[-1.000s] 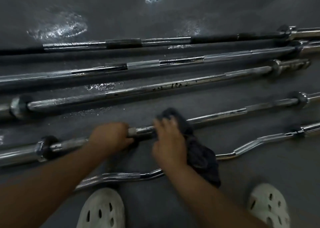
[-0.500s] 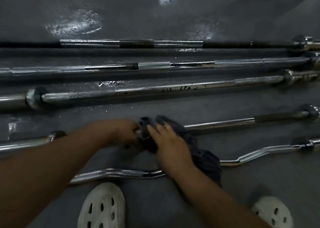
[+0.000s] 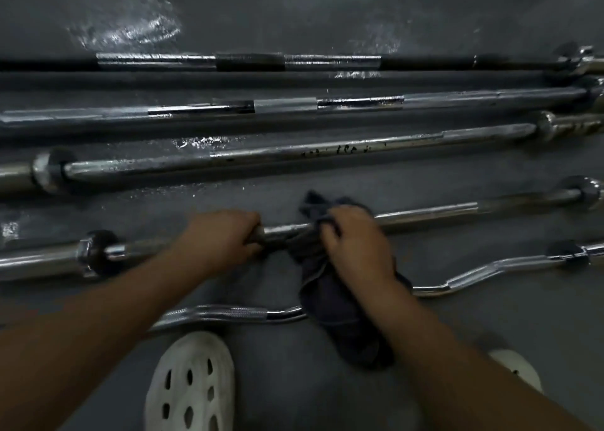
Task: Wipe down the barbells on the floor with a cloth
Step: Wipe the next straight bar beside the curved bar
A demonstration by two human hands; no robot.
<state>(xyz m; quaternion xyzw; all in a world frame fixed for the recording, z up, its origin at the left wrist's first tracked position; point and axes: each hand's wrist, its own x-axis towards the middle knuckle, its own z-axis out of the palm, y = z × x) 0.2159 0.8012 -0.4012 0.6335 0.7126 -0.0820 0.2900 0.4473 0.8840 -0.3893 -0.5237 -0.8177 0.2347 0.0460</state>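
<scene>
Barbells (image 3: 294, 152) lie side by side across the dark gray floor (image 3: 474, 326). The left hand (image 3: 222, 234) grips one bar (image 3: 425, 210) in the middle of the frame. The right hand (image 3: 356, 244) squeezes a dark cloth (image 3: 340, 316) around it. Wet shiny spots (image 3: 130, 28) sit upper left.

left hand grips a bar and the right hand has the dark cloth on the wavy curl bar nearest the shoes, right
Not the curl bar. The head view shows the right hand holding the dark cloth on the straight bar one row beyond it, the same bar the left hand grips. Only the cloth's loose end lies across the curl bar.
</scene>
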